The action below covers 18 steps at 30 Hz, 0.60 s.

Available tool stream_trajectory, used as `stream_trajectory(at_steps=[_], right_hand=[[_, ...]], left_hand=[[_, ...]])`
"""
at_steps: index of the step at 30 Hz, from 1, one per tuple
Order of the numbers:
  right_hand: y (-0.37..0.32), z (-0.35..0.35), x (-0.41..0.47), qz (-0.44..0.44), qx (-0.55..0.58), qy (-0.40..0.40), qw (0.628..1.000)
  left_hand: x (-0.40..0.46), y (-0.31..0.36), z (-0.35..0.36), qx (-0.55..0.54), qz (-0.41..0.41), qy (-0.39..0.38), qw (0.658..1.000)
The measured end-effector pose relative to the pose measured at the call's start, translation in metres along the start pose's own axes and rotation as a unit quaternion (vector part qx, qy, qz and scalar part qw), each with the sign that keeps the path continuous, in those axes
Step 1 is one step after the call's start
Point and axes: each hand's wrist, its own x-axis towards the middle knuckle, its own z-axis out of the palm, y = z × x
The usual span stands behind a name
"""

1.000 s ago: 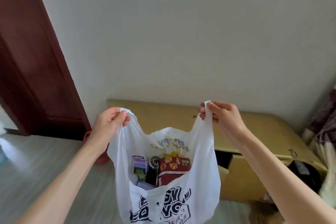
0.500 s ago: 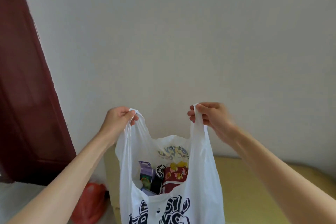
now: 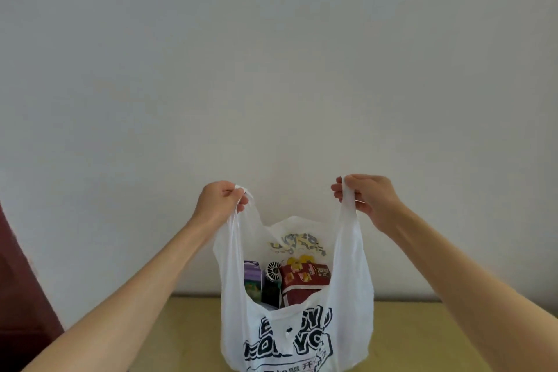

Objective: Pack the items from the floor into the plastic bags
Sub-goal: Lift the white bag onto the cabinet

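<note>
A white plastic bag [image 3: 347, 305] with black lettering hangs in front of me, held up by both handles. My left hand [image 3: 217, 201] is shut on the left handle and my right hand [image 3: 370, 195] is shut on the right handle, keeping the mouth spread wide. Inside the bag I see a purple box [image 3: 253, 278], a small black fan [image 3: 273, 270] and a red snack packet [image 3: 305, 279]. The bottom of the bag is cut off by the frame's lower edge.
A plain pale wall [image 3: 271, 69] fills most of the view. A low yellowish cabinet top [image 3: 437, 338] runs behind the bag. A dark red door [image 3: 18, 296] shows at the lower left edge.
The view has tilted upward: floor, red bag and most of the door have left the frame. My hands stay on the handles, holding the bag up.
</note>
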Motion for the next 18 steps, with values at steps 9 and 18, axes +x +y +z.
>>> stream_trajectory(at_steps=[9, 18], right_hand=[[0.045, -0.004, 0.072, 0.05, -0.039, 0.01, 0.998], [0.07, -0.005, 0.102, 0.064, -0.022, -0.034, 0.997]], left_hand=[[0.059, -0.053, 0.038, -0.004, -0.059, -0.036, 0.998], [0.065, -0.081, 0.046, -0.051, -0.095, -0.004, 0.994]])
